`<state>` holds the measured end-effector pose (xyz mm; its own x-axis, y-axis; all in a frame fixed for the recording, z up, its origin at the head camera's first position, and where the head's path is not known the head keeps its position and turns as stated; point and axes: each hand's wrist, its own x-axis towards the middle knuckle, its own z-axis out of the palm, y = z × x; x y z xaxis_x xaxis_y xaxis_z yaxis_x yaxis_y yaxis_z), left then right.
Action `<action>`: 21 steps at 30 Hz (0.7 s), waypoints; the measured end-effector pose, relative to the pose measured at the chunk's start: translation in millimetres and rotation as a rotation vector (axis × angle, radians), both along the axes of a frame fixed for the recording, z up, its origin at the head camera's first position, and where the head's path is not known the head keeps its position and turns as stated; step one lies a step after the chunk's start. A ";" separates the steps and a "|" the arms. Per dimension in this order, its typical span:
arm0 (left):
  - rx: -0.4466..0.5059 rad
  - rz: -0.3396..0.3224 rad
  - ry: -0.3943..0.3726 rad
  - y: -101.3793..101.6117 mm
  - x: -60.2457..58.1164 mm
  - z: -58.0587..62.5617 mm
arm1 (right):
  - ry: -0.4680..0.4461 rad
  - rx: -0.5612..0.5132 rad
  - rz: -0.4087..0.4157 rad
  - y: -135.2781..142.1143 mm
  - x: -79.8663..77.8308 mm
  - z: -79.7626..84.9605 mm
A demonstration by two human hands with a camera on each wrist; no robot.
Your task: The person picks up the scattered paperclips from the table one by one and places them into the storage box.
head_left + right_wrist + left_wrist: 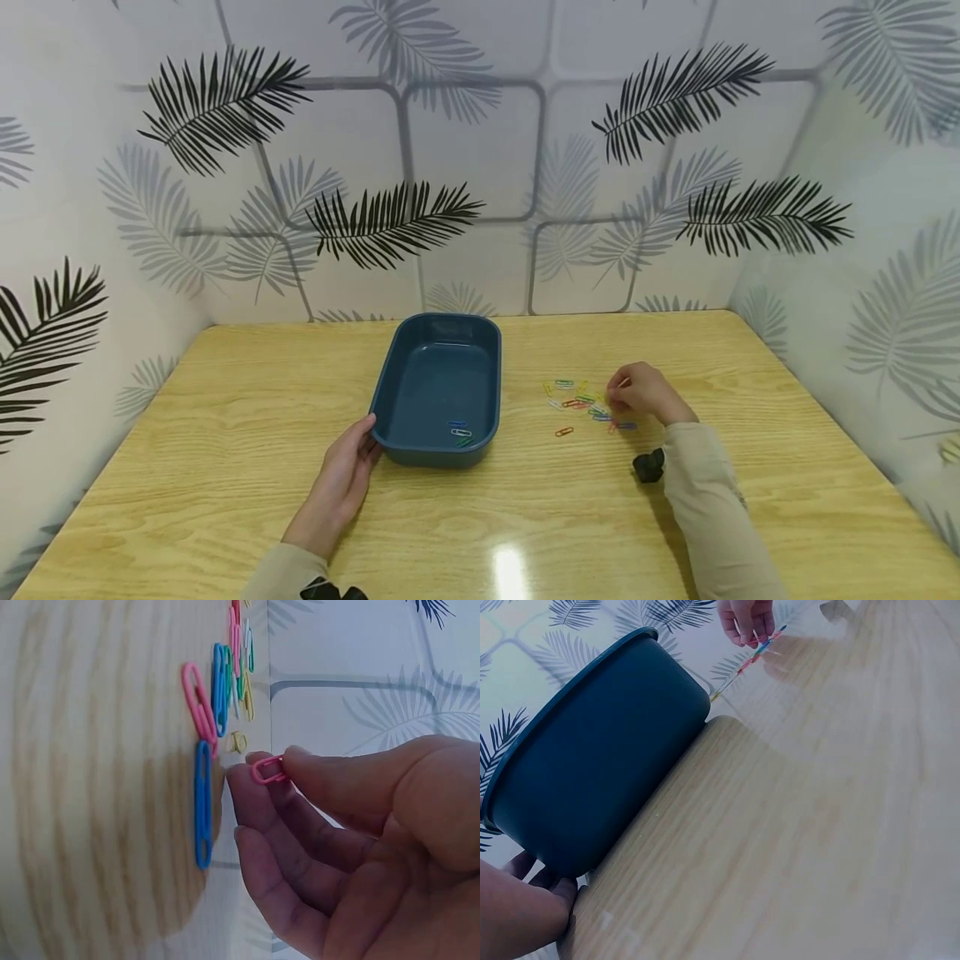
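Observation:
A pink paper clip [270, 780] is pinched between the thumb and fingertips of my right hand [643, 393], just above the table. Below that hand lie scattered paper clips in several colours, among them a blue paper clip [202, 802] and, apart from the pile, a red paper clip [564, 432]. My left hand [347, 471] holds the near left corner of a dark blue plastic bin [442, 457], thumb at the rim and fingers against the side. Inside the bin, near its front, rest a few clips, including a white paper clip [461, 432].
The wood-grain table [225, 417] carries the bin left of the clips. Behind it rises a wall [480, 275] with a leaf pattern, which also closes in the left and right sides. Glare shows near the front.

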<state>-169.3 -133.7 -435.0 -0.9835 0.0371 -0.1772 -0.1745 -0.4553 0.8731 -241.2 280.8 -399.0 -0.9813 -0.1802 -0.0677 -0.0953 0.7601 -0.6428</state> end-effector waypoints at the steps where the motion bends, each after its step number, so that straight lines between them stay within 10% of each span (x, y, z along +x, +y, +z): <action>1: -0.001 0.001 -0.002 0.2 0.2 -0.1 | -0.001 -0.006 -0.004 -0.2 0.0 -0.1; 21: -0.013 0.000 0.004 0.3 0.7 -0.1 | -0.031 -0.240 -0.022 -23.2 -0.4 10.8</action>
